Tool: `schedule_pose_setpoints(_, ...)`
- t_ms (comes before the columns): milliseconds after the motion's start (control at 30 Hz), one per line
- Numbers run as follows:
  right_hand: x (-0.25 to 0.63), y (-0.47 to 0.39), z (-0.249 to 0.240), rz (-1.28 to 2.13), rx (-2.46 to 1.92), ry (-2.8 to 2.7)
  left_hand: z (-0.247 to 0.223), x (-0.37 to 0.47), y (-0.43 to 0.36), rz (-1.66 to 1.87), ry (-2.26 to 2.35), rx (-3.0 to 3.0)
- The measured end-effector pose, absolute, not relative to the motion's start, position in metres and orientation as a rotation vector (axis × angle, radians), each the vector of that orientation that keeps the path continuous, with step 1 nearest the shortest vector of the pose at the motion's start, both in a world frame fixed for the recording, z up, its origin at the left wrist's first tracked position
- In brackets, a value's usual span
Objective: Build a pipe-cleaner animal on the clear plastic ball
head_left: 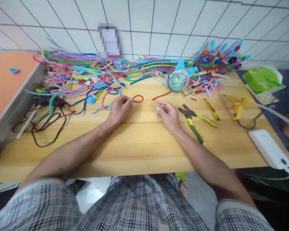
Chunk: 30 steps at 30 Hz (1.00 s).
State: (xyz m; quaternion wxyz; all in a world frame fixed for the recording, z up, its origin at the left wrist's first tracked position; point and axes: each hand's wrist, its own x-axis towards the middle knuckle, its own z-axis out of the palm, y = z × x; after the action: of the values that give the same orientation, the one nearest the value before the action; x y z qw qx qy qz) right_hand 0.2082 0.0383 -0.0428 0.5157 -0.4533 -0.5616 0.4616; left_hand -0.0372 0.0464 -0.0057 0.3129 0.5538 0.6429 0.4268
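Observation:
My left hand is closed, with thumb and fingertips pinching one side of a small red pipe cleaner loop. The loop sticks out to the right, just above the wooden table. My right hand is held apart from it, index finger stretched to the left and thumb separate, with nothing visible between them. Just beyond those fingers lies a short red pipe cleaner. Combination pliers with yellow-green handles rest open to the right of my right hand. A clear round ornament with blue spikes stands behind.
Heaped pipe cleaners line the wall. Further right are a yellow utility knife, a yellow glue gun, a white power bank and a green packet. Black cable coils at left. Two decorated masks lean at back right.

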Motion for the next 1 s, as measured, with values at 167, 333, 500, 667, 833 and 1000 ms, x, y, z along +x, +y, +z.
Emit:
schedule_pose_setpoints(167,0.206,0.037,-0.048,1.095,-1.104,-1.375,-0.006,-0.040,0.049,0.971,1.808,1.673)
schedule_pose_setpoints(333,0.204,0.036,-0.047,1.065,-1.112,-1.370,-0.013,-0.051,0.047,0.969,1.879,1.782)
schedule_pose_setpoints(500,0.202,0.037,-0.045,1.045,-1.124,-1.320,-0.019,-0.048,0.041,0.991,1.699,2.075)
schedule_pose_setpoints(667,0.202,0.036,-0.043,1.009,-1.136,-1.284,-0.024,-0.035,0.048,0.739,1.533,2.325)
schedule_pose_setpoints(833,0.203,0.037,-0.043,1.025,-1.156,-1.317,-0.029,-0.030,0.069,0.593,1.469,2.384)
schedule_pose_setpoints(1000,0.204,0.037,-0.043,1.045,-1.178,-1.349,-0.033,-0.030,0.081,0.563,1.440,2.413)
